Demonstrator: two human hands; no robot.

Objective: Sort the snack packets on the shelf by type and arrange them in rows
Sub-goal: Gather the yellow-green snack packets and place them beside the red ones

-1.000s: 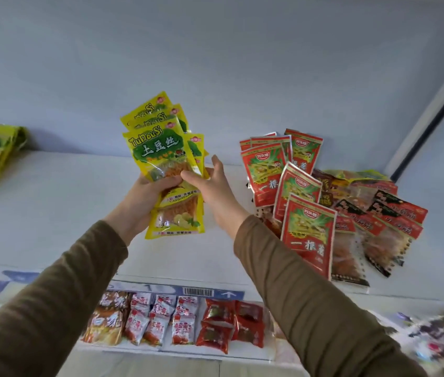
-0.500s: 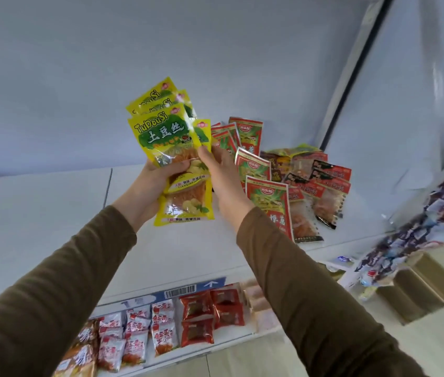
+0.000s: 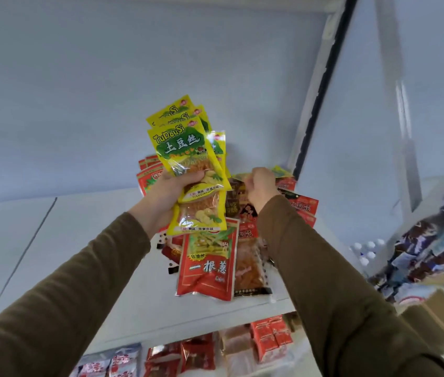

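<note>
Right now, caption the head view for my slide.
Left hand grips yellow packets; right hand reaches into mixed pile.

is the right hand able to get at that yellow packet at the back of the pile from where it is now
Probably yes. The right hand is already over the back of the pile, right beside the yellow packet, holding nothing visible. Nothing lies on that packet's exposed corner, though dark packets overlap the rest.

yellow-green packets (image 3: pixel 188 156), red packet (image 3: pixel 207 263)

We read "TuDouSi" and 土豆丝 on the front yellow packet (image 3: pixel 185 148) held in the left hand (image 3: pixel 165 195), and 非油炸 and 一根葱 on the near red packet (image 3: pixel 206 265) lying on the shelf (image 3: pixel 79 254).
</note>
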